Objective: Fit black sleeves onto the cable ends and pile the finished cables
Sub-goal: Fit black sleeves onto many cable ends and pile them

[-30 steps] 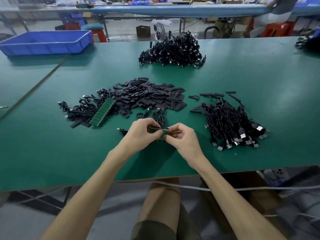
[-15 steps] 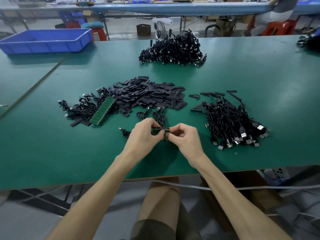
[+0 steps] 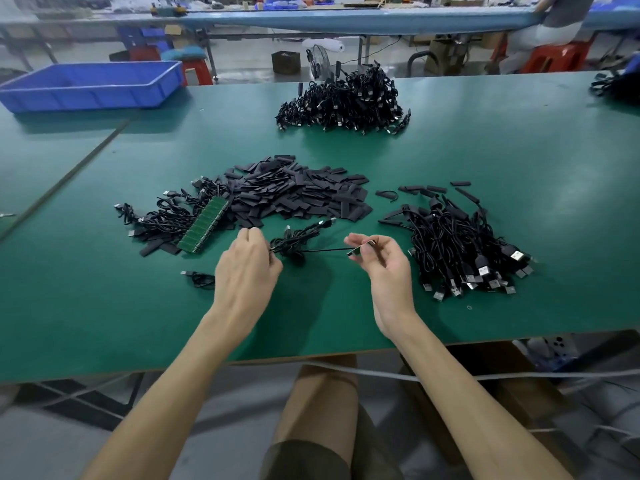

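A thin black cable is stretched level between my two hands above the green table. My left hand pinches the cable next to its coiled bundle. My right hand grips the small board end of the same cable. A heap of flat black sleeves lies just beyond my hands. To the right lies a pile of black cables with plug ends. A strip of green boards rests on loose cables at the left.
A larger heap of black cables sits at the far middle of the table. A blue tray stands at the far left. One loose cable lies left of my left wrist. A person sits on a red stool at the back right.
My hands were together at the cable end; now they have moved apart, the right hand going right, and the cable is drawn taut between them.
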